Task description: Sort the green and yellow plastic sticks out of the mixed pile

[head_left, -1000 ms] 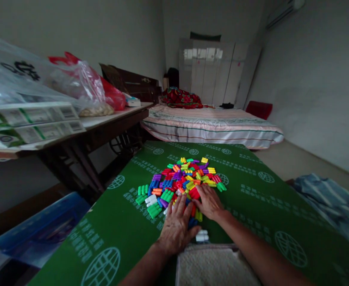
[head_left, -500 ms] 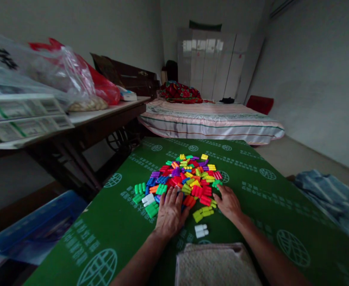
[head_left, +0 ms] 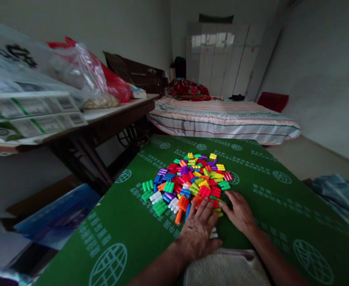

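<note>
A heap of colourful plastic building pieces [head_left: 189,180], many shaped like joined rounded tubes, lies spread on the green table top. My left hand [head_left: 196,230] rests palm down with fingers stretched over the near edge of the heap, touching orange and red pieces. Partly hidden under its thumb side is a white piece [head_left: 214,233]. My right hand [head_left: 239,210] lies at the heap's right edge, fingers extended, its fingertips beside yellow-green pieces and just below a green piece [head_left: 224,185]. No piece shows in the grasp of either hand.
A folded beige cloth [head_left: 226,268] lies at the table's near edge. To the left stands a desk [head_left: 97,115] with plastic bags and cartons, above a blue bin [head_left: 55,214]. A bed [head_left: 222,119] is behind the table; blue striped fabric [head_left: 338,198] sits at right.
My left hand has slid right and nearer along the heap, uncovering white, orange and blue pieces and covering the loose white one. My right hand stays beside the heap. The view has shifted slightly.
</note>
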Tool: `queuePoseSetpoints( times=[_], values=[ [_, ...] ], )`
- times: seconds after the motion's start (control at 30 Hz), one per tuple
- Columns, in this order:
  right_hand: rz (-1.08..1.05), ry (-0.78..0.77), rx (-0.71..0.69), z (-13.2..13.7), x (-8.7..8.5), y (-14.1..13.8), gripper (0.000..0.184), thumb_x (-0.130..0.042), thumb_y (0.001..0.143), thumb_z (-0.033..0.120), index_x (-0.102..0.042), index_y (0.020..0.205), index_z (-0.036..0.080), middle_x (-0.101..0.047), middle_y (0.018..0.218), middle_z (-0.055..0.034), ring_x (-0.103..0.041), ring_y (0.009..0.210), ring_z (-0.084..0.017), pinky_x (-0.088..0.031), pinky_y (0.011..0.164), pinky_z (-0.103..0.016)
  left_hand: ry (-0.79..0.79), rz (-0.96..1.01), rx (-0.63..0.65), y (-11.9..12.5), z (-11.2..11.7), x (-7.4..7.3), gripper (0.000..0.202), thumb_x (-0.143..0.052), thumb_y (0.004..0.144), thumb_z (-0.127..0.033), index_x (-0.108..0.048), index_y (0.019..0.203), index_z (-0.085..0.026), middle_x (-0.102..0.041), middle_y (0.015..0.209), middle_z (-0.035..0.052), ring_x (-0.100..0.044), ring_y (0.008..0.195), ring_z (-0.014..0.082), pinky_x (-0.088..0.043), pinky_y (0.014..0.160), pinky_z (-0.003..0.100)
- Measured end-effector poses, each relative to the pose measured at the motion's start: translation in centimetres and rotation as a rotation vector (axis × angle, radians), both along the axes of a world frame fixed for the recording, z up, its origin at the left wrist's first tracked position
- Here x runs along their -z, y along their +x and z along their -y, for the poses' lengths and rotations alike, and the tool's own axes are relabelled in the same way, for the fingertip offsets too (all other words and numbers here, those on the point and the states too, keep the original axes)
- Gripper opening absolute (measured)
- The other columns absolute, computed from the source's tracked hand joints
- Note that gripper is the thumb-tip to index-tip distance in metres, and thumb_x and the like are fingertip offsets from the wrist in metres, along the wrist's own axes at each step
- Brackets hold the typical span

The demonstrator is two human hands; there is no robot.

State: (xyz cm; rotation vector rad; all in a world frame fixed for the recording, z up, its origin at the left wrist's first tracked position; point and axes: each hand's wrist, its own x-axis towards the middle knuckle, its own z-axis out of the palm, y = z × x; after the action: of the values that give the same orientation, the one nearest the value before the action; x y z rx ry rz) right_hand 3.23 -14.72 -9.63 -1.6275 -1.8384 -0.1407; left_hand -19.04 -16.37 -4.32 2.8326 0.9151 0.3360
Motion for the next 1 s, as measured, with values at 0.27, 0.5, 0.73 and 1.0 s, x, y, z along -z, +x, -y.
queuePoseSetpoints(
  times=[0.27, 0.5, 0.73, 1.0],
  values=[
    [0.121, 0.000, 0.073, 0.3, 0.4, -0.6, 0.041, -0.044, 0.092, 0.046, -0.065, 0.110, 0.016, -0.065, 0.115, -0.0160, -0.057, 0.111, -0.029, -0.046, 0.096, -0.044, 0.082, -0.010, -0.086, 0.0, -3.0, 0.8, 0.060, -0.038, 0.089, -0.058, -0.041, 0.138, -0.023, -0.033, 0.152, 0.0093, -0.025, 0.142, 0.0315, -0.025, 0.112, 0.064],
    [0.144, 0.012, 0.083, 0.2, 0.3, -0.7, 0.040, -0.042, 0.093, 0.045, -0.066, 0.109, 0.018, -0.066, 0.114, -0.0148, -0.058, 0.110, -0.029, -0.047, 0.095, -0.045, 0.161, 0.012, -0.137, 0.0, -5.1, 0.9, 0.047, -0.047, 0.089, -0.047, -0.052, 0.128, -0.022, -0.041, 0.148, 0.0102, -0.033, 0.138, 0.0312, -0.030, 0.112, 0.059],
    [0.174, -0.018, 0.080, 0.3, -0.3, -0.7, 0.043, -0.042, 0.093, 0.045, -0.066, 0.110, 0.014, -0.065, 0.116, -0.0162, -0.057, 0.111, -0.029, -0.046, 0.097, -0.044, 0.142, 0.000, -0.205, 0.6, -6.8, 0.5, 0.045, -0.047, 0.089, -0.045, -0.054, 0.126, -0.020, -0.041, 0.147, 0.0122, -0.036, 0.136, 0.0325, -0.029, 0.112, 0.061],
    [0.153, -0.031, 0.087, 0.3, -0.4, -0.6, 0.041, -0.044, 0.093, 0.045, -0.068, 0.104, 0.014, -0.065, 0.115, -0.0159, -0.057, 0.111, -0.029, -0.046, 0.097, -0.043, 0.129, -0.021, -0.252, 1.0, -5.4, -0.1, 0.039, -0.047, 0.090, -0.035, -0.056, 0.122, -0.015, -0.045, 0.143, 0.0154, -0.037, 0.135, 0.0336, -0.034, 0.110, 0.058]
  ],
)
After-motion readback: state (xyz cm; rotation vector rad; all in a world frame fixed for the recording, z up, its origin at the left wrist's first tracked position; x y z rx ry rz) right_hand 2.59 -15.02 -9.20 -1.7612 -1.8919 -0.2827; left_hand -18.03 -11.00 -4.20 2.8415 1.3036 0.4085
